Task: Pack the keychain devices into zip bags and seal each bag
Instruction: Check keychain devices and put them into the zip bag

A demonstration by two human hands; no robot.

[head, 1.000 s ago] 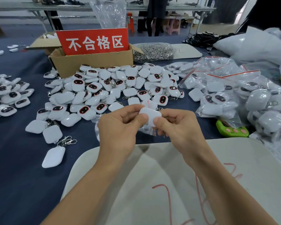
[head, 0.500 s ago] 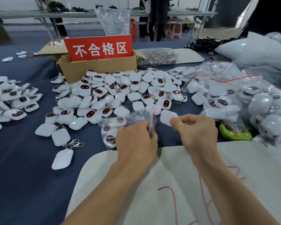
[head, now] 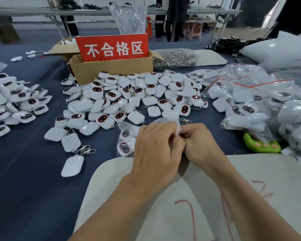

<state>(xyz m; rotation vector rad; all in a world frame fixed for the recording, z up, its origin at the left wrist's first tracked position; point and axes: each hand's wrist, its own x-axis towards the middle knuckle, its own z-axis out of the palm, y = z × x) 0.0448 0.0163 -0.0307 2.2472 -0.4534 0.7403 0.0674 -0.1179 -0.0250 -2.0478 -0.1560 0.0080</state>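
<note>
Bag (head: pixel 129 129) mouth was pinched in curled left hand (head: pixel 156 150) fingers; right hand (head: pixel 202 145) curled alongside, its hold hidden. Sealing likely needed devices (head: pixel 124 147) pushed deep, mouth pressed end to end.

Factory packing and QC floor: a blue-covered work table (head: pixel 24 180) carries bulk heaps of identical white keychain devices (head: pixel 129 96), a stack of filled zip bags (head: pixel 250 101) on the right, one part-filled zip bag (head: pixel 127 141) near the front, and a sack of metal clasps (head: pixel 174 59) at the back. A cardboard box (head: pixel 111 70) bears a red sign (head: pixel 112 47) printed 不合格区, a reject-zone marker. Behind stand long metal-legged benches (head: pixel 42 12), plastic stools (head: pixel 195 30) and people's legs (head: pixel 175 23).
</note>
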